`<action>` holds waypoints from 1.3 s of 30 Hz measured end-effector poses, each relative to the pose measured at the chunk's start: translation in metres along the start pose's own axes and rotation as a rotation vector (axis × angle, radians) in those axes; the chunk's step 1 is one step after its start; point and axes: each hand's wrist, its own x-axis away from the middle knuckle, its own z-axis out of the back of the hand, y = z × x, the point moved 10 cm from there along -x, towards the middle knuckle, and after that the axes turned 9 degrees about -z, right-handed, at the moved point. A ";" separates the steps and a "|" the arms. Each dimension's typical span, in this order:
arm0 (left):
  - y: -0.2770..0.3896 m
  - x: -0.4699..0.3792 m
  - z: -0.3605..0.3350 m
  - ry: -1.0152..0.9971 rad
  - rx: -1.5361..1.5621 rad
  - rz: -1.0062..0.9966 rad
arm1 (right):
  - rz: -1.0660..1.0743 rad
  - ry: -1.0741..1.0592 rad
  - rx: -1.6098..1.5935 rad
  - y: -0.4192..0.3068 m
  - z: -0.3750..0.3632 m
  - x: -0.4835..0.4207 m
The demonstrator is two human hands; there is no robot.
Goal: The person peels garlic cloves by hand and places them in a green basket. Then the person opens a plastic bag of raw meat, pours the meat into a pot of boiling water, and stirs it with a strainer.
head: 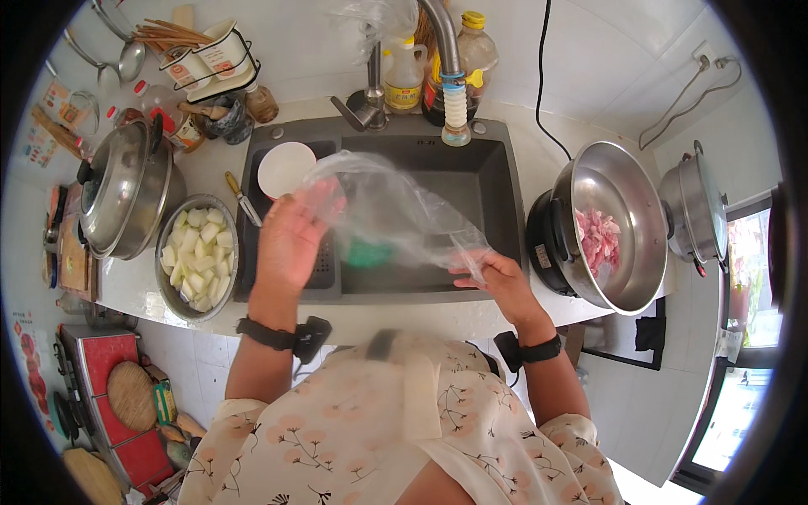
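Observation:
A clear plastic bag (404,208) is stretched between my two hands above the sink. At its left end, my left hand (293,237) holds the bag, its fingertips showing through the film. My right hand (492,278) pinches the gathered right end between thumb and fingers. Below the bag is the dark grey sink basin (435,278); a blurred green thing (368,252) shows through the plastic. A white bowl (285,169) sits in the smaller left section, partly behind the bag. Beside it lies a knife (243,200) with a yellowish handle.
Cut pale vegetable chunks (199,252) fill a metal bowl (165,291) at left, near a lidded steel pot (126,189). At right, a steel pan (631,183) holds raw sliced meat (598,240). The faucet (445,38) overhangs the sink; bottles (404,79) stand behind it.

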 end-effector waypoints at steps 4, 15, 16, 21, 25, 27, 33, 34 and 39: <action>-0.017 0.006 -0.002 -0.065 0.070 0.007 | 0.162 0.094 0.054 -0.002 0.001 -0.010; -0.001 0.013 -0.006 -0.087 -0.503 -0.059 | 0.278 0.227 -0.412 -0.031 0.014 0.004; 0.000 0.014 -0.007 -0.097 -0.528 -0.059 | 0.240 0.271 -0.386 -0.031 0.011 0.004; -0.009 0.014 -0.015 -0.239 -0.641 0.032 | 0.177 0.150 -0.434 -0.047 -0.011 -0.003; -0.014 0.023 -0.038 -0.428 -0.851 0.014 | -0.015 0.204 -0.158 -0.031 -0.016 -0.027; -0.011 0.031 -0.055 -0.523 -0.887 -0.034 | -0.082 0.290 -0.052 -0.021 -0.011 -0.040; 0.010 0.055 -0.100 -0.809 -0.865 -0.245 | -0.008 0.569 0.418 -0.010 0.015 -0.068; 0.012 0.059 -0.104 -0.833 -0.822 -0.241 | 0.069 0.628 0.559 -0.013 0.015 -0.074; 0.025 0.063 -0.106 -0.828 -0.865 -0.301 | 0.067 0.429 0.801 0.017 0.007 -0.098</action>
